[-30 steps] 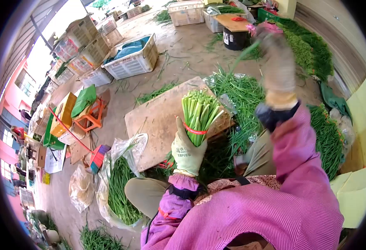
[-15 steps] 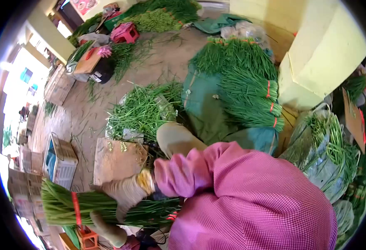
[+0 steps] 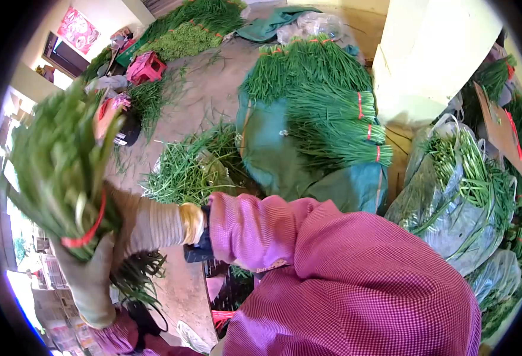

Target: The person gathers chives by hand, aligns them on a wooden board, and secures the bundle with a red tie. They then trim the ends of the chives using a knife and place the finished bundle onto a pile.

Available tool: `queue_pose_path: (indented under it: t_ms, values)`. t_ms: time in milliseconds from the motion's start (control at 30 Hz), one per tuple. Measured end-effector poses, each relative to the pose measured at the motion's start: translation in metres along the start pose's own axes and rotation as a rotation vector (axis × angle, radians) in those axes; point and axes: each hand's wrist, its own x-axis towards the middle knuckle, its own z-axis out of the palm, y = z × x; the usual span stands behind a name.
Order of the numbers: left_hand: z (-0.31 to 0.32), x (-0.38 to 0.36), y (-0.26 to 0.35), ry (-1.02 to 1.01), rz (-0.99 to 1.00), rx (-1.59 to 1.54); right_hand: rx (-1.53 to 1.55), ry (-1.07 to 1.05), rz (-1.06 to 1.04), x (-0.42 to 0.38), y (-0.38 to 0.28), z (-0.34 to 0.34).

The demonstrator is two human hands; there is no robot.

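Note:
Both my hands wear pale gloves and are wrapped round a bunch of long green stems point(image 3: 59, 160) at the left. My left hand point(image 3: 92, 282) grips it from below, close to the red band point(image 3: 89, 228). From the other side, my right hand point(image 3: 139, 222) closes on the bunch beside the band, its fingers partly hidden. The bunch stands roughly upright and is blurred at the top, while darker thin leaves hang out beneath my hands. A board point(image 3: 184, 293) lies below my right forearm.
Banded green bunches point(image 3: 338, 113) lie on a green cloth point(image 3: 267, 148). Loose stems point(image 3: 187, 169) are heaped beyond my right forearm. At the right are a plastic bag of stems point(image 3: 451, 196) and a yellowish pillar point(image 3: 427, 59). A pink stool point(image 3: 146, 68) stands farther back.
The bunch has gone from lying flat to roughly upright, raised and nearer the camera, with both my hands on it. The view has shifted, so the cloth and bunches appear farther left.

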Motion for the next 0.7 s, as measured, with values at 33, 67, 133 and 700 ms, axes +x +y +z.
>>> queue_pose_path:
  t_ms: [33, 67, 133, 700]
  values:
    - [0.010, 0.017, 0.010, -0.149, 0.053, -0.012, -0.148, 0.075, 0.166, -0.007, -0.025, -0.015]
    - [0.025, 0.030, 0.025, -0.289, 0.078, -0.079, 0.122, 0.224, 0.159, -0.007, -0.046, -0.017]
    - [0.057, 0.052, 0.036, -0.303, 0.434, 0.122, 0.126, 0.290, 0.243, -0.009, -0.090, -0.033]
    - [0.022, -0.054, -0.105, -0.154, 0.105, 0.609, -0.166, 1.618, 0.207, -0.236, -0.279, -0.435]
